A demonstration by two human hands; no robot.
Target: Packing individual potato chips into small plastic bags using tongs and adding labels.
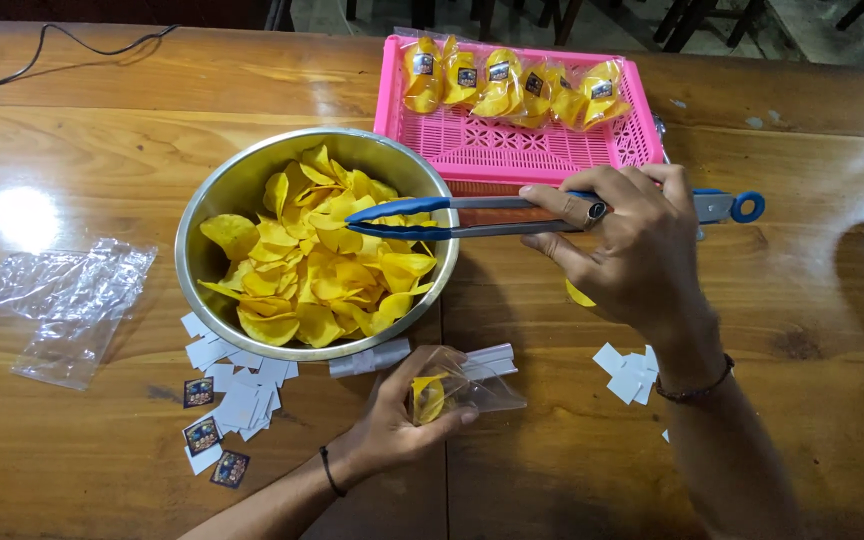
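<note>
At the far left of the wooden table [72, 150] lies a loose heap of empty clear plastic bags [67, 305], well apart from both hands. Nearer the middle, small paper labels [232, 400] are scattered on the wood, some face down and white, a few showing a dark printed side, partly tucked under the rim of a round steel bowl [214, 195]. The bowl is heaped with yellow chips [322, 265].

The left forearm comes in from the bottom edge, angled up and to the right, with a dark band at the wrist. The left hand [392, 425] rests low on the table just in front of the bowl, palm turned upward, fingers and thumb closed around the mouth of a small clear bag [462, 390] that already has a few chips inside.

The right forearm enters from the lower right, wrist bent, a thin bracelet on it. The right hand [627, 245] grips blue-tipped metal tongs [452, 215] near the middle of their handles from above, knuckles up, a ring on one finger. The tongs lie nearly level, their tips over the chips in the bowl, slightly parted; whether they pinch a chip I cannot tell.

Behind the tongs sits a pink plastic basket tray [512, 150] with a row of filled chip packets [512, 85] along its far wall.
</note>
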